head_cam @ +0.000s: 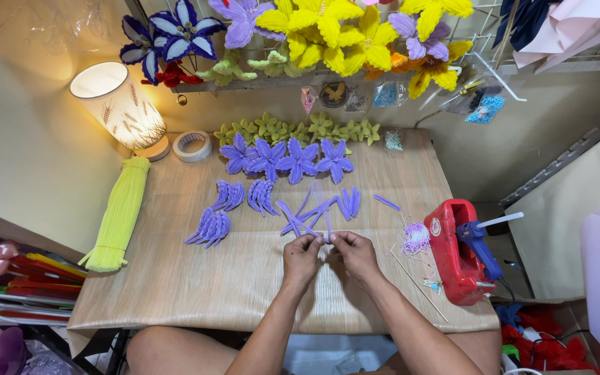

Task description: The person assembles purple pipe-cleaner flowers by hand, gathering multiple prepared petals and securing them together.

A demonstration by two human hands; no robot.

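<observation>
From the head camera, your fingertips hide most of what they pinch: your left hand (301, 258) and right hand (355, 255) meet over the table (196, 285), fingers curled and pressed together on the ends of thin purple pipe-cleaner pieces (307, 215). How many strands you grip cannot be made out. The rest of those fuzzy strips fan away from your fingers, some crossing. Beyond them lie bent purple petal bundles (210, 227) and a row of finished purple flowers (285, 160), soft and star-shaped. A bundle of yellow-green strands (117, 217) lies to your left, beside a glowing cylindrical lamp (116, 104) and a roll of tape (192, 146). To your right, a blue glue gun (479, 239) rests on a red plastic stand (453, 257). The large flowers at the top are cut off by the frame. The tabletop has a pale wood-grain look.
</observation>
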